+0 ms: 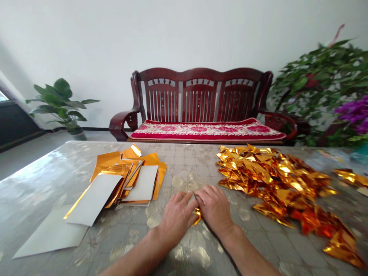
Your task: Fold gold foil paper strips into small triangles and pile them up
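Fingers point(187, 200) curl closed, left hand point(176, 216) and right hand point(214, 209) pinching a folded gold foil piece point(197, 216) between them, tight, it seems, to firm a crease! Foil triangles point(273, 180) heap up to the right, flat foil sheets point(106, 163) sit left, both within easy reach.

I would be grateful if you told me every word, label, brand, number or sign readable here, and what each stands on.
None can be read: the gold foil sheets, the folded foil pile and the patterned table cover show no lettering that I can make out.
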{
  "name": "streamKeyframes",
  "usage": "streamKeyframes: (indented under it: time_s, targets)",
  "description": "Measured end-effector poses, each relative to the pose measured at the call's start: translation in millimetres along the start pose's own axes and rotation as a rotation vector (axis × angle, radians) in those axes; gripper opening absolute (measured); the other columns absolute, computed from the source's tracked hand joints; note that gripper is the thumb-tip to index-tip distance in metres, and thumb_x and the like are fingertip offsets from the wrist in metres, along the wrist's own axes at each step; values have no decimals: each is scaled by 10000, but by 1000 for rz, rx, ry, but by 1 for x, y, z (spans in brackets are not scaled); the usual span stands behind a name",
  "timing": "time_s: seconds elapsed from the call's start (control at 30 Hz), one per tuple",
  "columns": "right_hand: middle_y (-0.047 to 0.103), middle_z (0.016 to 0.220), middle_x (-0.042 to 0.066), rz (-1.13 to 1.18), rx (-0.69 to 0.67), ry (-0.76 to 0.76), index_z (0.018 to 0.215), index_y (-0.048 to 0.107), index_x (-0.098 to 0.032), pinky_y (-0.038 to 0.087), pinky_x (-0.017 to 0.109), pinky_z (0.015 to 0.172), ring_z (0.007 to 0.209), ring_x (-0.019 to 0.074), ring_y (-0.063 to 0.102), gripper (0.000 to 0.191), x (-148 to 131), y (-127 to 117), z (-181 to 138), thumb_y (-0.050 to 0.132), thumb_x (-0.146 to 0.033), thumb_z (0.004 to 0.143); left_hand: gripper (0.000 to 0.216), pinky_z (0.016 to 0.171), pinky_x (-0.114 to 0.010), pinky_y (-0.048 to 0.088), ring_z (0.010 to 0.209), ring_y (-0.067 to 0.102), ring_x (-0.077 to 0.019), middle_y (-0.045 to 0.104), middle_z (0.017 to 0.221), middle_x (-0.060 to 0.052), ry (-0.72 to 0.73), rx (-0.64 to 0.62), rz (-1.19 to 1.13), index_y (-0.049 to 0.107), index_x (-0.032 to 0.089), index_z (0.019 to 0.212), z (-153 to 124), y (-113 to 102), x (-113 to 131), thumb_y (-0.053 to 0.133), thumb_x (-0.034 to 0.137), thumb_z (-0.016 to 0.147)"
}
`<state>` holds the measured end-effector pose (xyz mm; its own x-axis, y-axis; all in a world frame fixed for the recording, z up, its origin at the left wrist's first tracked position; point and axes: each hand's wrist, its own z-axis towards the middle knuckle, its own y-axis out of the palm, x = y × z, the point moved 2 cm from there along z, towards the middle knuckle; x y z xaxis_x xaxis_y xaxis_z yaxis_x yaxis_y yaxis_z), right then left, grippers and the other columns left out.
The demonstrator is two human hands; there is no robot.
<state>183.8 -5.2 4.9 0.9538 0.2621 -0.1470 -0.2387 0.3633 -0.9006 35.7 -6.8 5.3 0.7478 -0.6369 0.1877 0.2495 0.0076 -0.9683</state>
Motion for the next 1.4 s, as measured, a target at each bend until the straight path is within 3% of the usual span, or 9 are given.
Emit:
streamKeyframes:
  time_s: [0.77,1.4]
  targets:
    - [634,849,33,-25,-44,-85,827,676,-238,278,339,752,844,208,481,155,-4,-4,-1,566,-208,932,273,980,-419,466,1178,516,-245,542,1390,-19,-21,-20,15,582,264,1154,-1,0,0,633,339,896]
    - [607,781,21,-62,66,-184,757,631,-218,267,343,719,785,206,465,131,-6,0,-2,667,-159,869,335,994,-433,466,1204,534,-255,575,1384,-41,-52,-16,-19,578,226,1142,-1,2,0,705,315,844]
